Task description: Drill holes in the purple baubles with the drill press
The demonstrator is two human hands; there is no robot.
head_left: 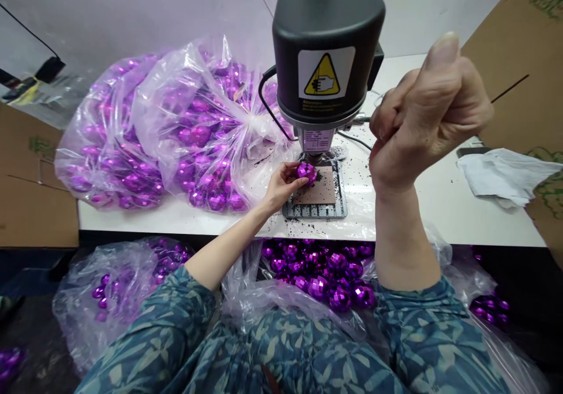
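Note:
My left hand [284, 184] pinches a shiny purple faceted ball [307, 173] between thumb and fingers. The ball is under the chuck of a black bench drill press [328, 42], above a brown board [323, 187] on the slotted metal base [341, 209]. Whether the drill bit touches the ball cannot be made out. At the right, my right hand [428, 109] is a fist around the end of the press's lever [363, 120]; the fingers hide the grip. Dark shavings lie scattered over the base.
Clear plastic bags [193, 130] full of purple balls stand on the white table [132, 221] to the left. More loose balls [319, 285] lie in an open bag below the table edge. A white cloth [505, 174] lies at the right, beside a cardboard box [514, 95].

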